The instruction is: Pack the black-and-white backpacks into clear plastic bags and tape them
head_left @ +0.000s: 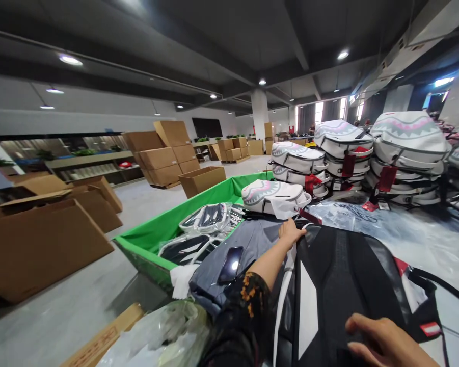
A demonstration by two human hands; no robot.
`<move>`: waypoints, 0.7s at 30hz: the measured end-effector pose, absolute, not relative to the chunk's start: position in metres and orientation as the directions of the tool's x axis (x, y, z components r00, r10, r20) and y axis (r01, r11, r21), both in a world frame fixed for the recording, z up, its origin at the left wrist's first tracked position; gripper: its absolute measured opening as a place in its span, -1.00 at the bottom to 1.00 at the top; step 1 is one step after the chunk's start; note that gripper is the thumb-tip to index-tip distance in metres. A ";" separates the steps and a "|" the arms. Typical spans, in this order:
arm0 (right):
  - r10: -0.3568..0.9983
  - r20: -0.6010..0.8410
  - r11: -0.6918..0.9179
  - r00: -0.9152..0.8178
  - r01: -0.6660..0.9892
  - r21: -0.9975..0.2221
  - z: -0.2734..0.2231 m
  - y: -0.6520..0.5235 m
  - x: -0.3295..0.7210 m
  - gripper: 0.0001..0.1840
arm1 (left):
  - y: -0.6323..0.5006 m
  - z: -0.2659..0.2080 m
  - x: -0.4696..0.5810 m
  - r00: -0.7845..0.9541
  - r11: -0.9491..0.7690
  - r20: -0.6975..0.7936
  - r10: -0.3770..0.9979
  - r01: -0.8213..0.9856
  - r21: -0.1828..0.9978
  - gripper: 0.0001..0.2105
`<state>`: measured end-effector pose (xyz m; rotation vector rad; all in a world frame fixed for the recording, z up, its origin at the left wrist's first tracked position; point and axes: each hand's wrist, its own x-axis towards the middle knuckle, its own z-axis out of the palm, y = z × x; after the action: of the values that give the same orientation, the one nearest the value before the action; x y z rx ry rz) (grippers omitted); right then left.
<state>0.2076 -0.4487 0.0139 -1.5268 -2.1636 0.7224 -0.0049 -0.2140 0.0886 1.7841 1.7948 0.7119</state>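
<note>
A large backpack (342, 275) lies before me with its black padded back panel up and white trim along its left side. My left hand (290, 233) is at its upper left edge, fingers closed on it; the fingertips are partly hidden. Over the lower part of the panel is my right hand (385, 339), its thumb and fingers apart, with nothing seen between them. Just beyond my left hand sits a white backpack (275, 196) with a pink and grey shark-tooth print. A phone (231, 265) rests on grey cloth (210, 278) left of my forearm.
Stacked white backpacks (405, 140) with red tags stand at the back right, by clear plastic (362, 219). A green-lined bin (145, 247) holds plastic-wrapped bags (206, 219). Cardboard boxes (42, 250) stand on the left floor. A plastic bag (160, 336) lies at lower left.
</note>
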 end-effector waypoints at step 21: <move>0.864 0.277 0.496 -0.420 0.803 -0.331 0.050 -0.215 0.108 -0.73 | -0.200 0.067 -0.073 -0.120 -0.117 0.220 0.968 0.559 0.821 -0.78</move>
<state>0.1082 -0.2147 0.0497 -1.3817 -2.3350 0.2056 -0.0728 -0.1997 0.0675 1.6871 1.6907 1.1520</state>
